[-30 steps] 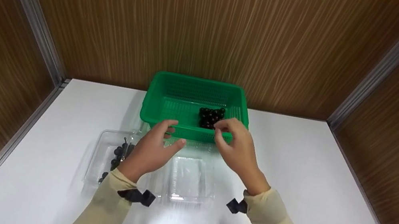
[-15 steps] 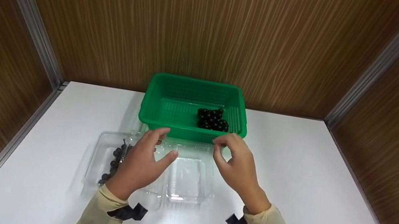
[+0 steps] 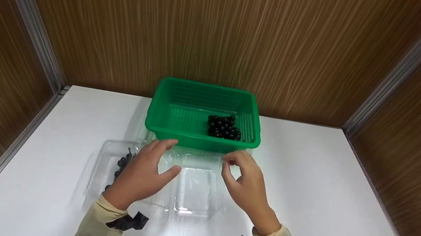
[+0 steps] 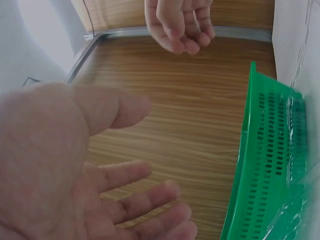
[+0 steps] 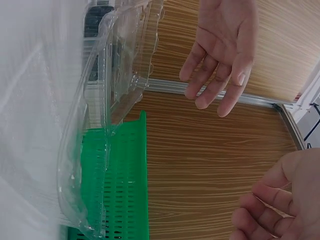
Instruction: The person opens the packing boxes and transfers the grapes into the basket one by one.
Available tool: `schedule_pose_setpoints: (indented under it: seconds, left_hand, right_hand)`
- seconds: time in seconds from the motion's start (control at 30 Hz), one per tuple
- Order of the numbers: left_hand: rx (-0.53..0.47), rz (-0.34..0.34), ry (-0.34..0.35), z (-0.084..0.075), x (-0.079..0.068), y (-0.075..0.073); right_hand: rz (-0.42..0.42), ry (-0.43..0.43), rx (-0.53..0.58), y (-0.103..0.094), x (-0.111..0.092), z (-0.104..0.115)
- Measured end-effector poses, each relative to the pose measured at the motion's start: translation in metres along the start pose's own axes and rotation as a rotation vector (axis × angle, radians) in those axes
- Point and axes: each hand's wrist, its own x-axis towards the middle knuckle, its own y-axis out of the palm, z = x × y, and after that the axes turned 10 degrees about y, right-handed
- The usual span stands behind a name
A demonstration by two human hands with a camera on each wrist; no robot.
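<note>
My left hand [image 3: 143,173] hovers over the clear plastic containers, thumb apart from its loosely bent fingers and nothing held. Across from it, my right hand [image 3: 249,184] hangs just in front of the basket's right front corner. Its thumb and forefinger come close together, and I see nothing between them. A cluster of dark grapes [image 3: 223,128] lies in the right part of the green basket [image 3: 178,133]. More dark grapes [image 3: 120,163] sit in the left clear container [image 3: 93,171], partly hidden by my left hand. Bare clear plastic shows in the middle clear container [image 3: 193,192].
The basket stands at the back of the white table [image 3: 310,186], close to the wood-grain back wall [image 3: 225,30]. Wood-grain side walls with metal corner strips close in the left and right. The plastic containers stand directly before the basket.
Both hands have drawn back toward me from the basket, the right one leaving its place over the front rim. More of the grape cluster in the basket now shows.
</note>
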Motion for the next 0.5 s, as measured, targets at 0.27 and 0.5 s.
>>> schedule_pose_setpoints:
  seconds: [0.27, 0.5]
  left_hand:
    - [0.054, 0.033, -0.04, 0.002, -0.002, -0.017]
    - [0.145, 0.049, -0.1, 0.002, -0.001, -0.034]
  right_hand:
    - [0.062, 0.035, -0.074, -0.005, -0.005, 0.005]
    - [0.041, 0.031, -0.065, -0.013, -0.002, 0.007]
